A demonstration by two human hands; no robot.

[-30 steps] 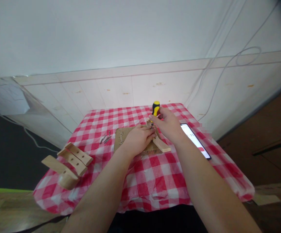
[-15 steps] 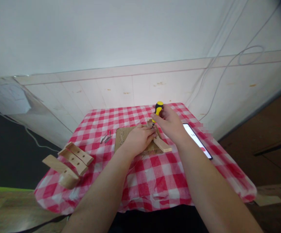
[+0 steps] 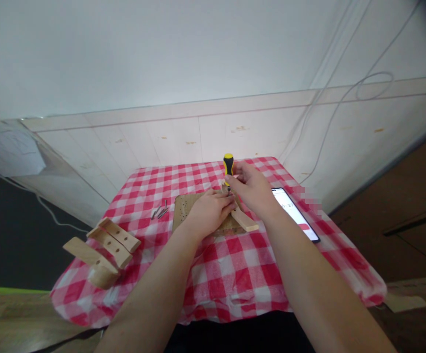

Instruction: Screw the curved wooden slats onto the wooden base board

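Observation:
My right hand (image 3: 252,188) grips a yellow-and-black screwdriver (image 3: 228,169), which stands nearly upright with its shaft pointing down. Just below it, my left hand (image 3: 211,212) has its fingers closed on a curved wooden piece (image 3: 245,220), near the screwdriver's tip. That piece lies on a brown board (image 3: 180,208) dotted with small holes. My left fingers cover part of the piece, and what the tip meets is too small to make out.
Several metal screws or pins (image 3: 159,211) lie left of the board. Further left are drilled wooden parts (image 3: 115,240) and a rounded wooden piece (image 3: 104,275). A phone (image 3: 296,215) with a lit screen lies by my right forearm. A red-and-white checked cloth (image 3: 231,279) covers the table.
The screwdriver's handle has swung left, from leaning right to nearly upright, and my right hand has shifted left with it. My left hand stays on the wooden piece.

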